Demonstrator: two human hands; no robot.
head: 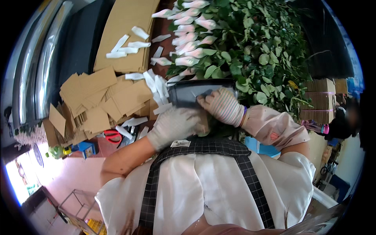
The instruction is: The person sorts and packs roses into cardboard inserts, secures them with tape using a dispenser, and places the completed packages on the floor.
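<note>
A dark, shallow tray with a raised rim lies in front of my chest. Over its right part, my right hand, in a striped glove, has its fingers curled; whether anything is between them is hidden. My left hand, in a pale glove, is motion-blurred at the tray's near side. Its fingers are beside a brown piece that looks like cardboard, and a firm grip on it cannot be made out. Just beyond the tray lie rose stems with green leaves, their pink buds in white mesh sleeves.
Loose cardboard pieces pile up at left, beside red-handled scissors. Empty mesh sleeves lie left of the tray and on a cardboard stack. Bundled cardboard and a pink-capped bottle are at right, near another person.
</note>
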